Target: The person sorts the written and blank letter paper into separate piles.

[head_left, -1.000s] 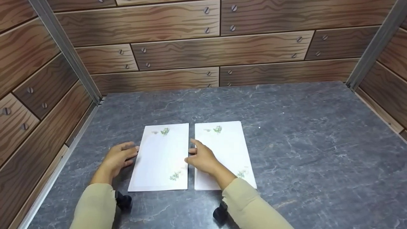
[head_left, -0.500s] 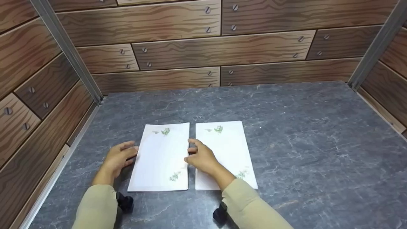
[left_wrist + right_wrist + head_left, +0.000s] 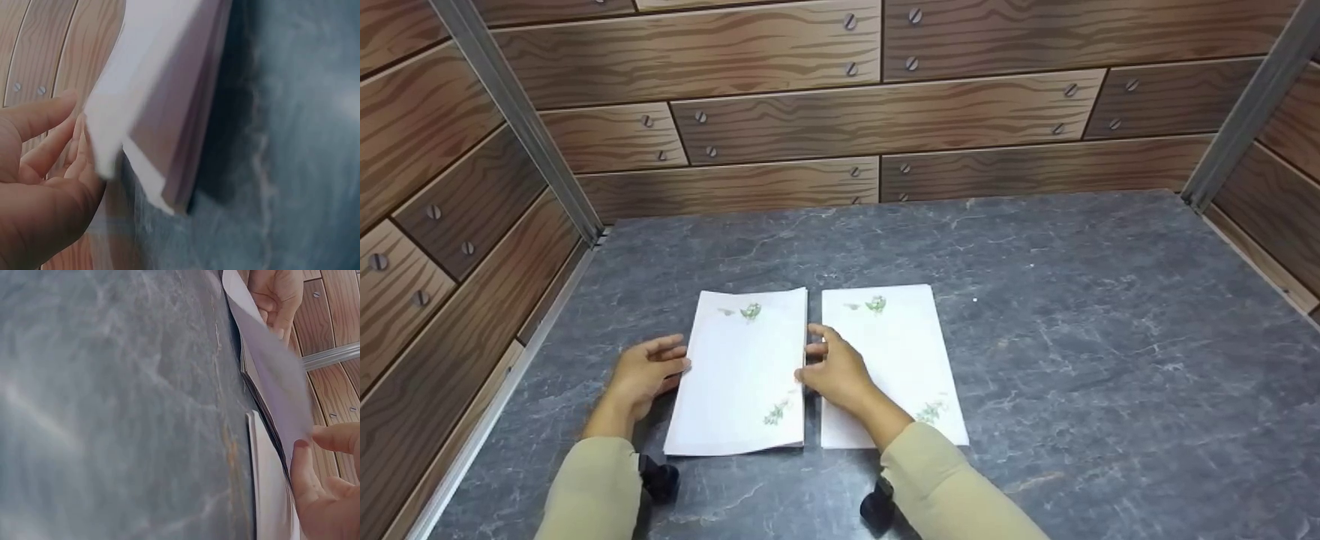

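Note:
Two stacks of white paper with small green floral prints lie side by side on the table. My left hand [image 3: 645, 375] is at the left edge of the left stack [image 3: 742, 360], thumb and fingertips right at the top sheet. In the left wrist view, that sheet [image 3: 143, 62] bows up from the layers below. At the opposite edge my right hand [image 3: 840, 371] pinches the lifted paper between thumb and finger, as the right wrist view shows. My right wrist and palm pass over the right stack [image 3: 896, 337] and hide part of it.
The grey marbled table [image 3: 1072, 337] extends to the right and behind the stacks. Wood-patterned panels [image 3: 780, 124] wall it at the back and both sides, with metal corner posts [image 3: 521, 120]. Dark wrist cameras [image 3: 660, 480] hang under the tan sleeves.
The top paper of the left stack has risen and bowed, its near edge lifting off the layers beneath. My left hand has shifted slightly; my right hand stays nearly still.

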The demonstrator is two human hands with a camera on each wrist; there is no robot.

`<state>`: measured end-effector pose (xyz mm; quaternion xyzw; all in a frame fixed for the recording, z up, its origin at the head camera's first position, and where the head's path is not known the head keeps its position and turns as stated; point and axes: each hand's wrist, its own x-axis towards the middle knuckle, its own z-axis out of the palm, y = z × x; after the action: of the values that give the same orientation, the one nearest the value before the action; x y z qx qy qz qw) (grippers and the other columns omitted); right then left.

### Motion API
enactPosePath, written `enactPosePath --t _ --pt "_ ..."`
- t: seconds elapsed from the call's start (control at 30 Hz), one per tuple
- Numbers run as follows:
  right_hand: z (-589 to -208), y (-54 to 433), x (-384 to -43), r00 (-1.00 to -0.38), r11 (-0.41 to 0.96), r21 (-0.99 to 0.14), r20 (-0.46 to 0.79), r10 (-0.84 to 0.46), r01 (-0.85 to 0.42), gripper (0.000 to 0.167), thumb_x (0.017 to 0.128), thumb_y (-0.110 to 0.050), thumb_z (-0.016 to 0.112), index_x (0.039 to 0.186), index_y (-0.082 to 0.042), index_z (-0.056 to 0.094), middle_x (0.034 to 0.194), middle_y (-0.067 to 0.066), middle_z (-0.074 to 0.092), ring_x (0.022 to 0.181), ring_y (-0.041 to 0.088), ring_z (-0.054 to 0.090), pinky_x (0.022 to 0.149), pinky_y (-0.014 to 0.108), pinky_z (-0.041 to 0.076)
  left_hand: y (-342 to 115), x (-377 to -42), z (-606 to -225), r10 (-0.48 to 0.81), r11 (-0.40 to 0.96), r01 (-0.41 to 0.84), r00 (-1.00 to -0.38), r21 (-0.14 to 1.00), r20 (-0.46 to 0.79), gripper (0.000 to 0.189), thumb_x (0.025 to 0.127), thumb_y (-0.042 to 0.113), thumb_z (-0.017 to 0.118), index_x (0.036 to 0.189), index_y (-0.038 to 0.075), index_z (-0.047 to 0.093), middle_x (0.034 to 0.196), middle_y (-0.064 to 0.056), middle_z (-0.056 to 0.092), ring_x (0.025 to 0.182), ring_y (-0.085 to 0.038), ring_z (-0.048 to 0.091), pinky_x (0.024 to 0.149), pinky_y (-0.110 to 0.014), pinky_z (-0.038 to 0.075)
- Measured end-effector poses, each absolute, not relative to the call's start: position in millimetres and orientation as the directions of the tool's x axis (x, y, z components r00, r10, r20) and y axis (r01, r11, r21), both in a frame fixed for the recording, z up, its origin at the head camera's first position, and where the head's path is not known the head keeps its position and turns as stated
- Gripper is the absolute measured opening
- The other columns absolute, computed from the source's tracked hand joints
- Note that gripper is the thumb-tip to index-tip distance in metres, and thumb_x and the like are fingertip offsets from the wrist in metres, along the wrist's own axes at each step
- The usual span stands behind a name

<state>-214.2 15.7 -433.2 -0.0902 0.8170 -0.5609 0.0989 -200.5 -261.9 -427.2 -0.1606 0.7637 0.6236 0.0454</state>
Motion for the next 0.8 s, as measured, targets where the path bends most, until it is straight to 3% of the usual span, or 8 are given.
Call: enactPosePath --t 0.43,0.8 --pt "-430.7 21.0 -215.9 -0.966 0.311 -0.950 -0.089 -0.242 0.010 0.047 0.087 -0.001 0.066 0.132 -0.002 0.053 0.091 0.005 0.064 0.068 0.015 0.063 0.056 0.026 0.056 -259.3 -198.5 -423.0 -0.162 0.099 -0.269 -0.954 0.958 -0.251 0.051 0.090 0.002 0.064 0.138 -0.004 0.045 0.116 -0.010 0.059 0.088 -0.009 0.060 0.072 -0.024 0.053" --pt "-428.8 34.7 -220.4 -0.968 0.290 -0.956 -0.110 -0.226 0.041 0.039 0.089 -0.004 0.065 0.127 -0.001 0.056 0.090 0.006 0.065 0.060 0.015 0.060 0.055 0.028 0.055 -247.0 -201.4 -419.2 -0.178 0.097 -0.250 -0.957 0.963 -0.231 0.049 0.091 0.005 0.064 0.136 0.000 0.049 0.115 -0.009 0.058 0.088 -0.010 0.059 0.070 -0.023 0.051"
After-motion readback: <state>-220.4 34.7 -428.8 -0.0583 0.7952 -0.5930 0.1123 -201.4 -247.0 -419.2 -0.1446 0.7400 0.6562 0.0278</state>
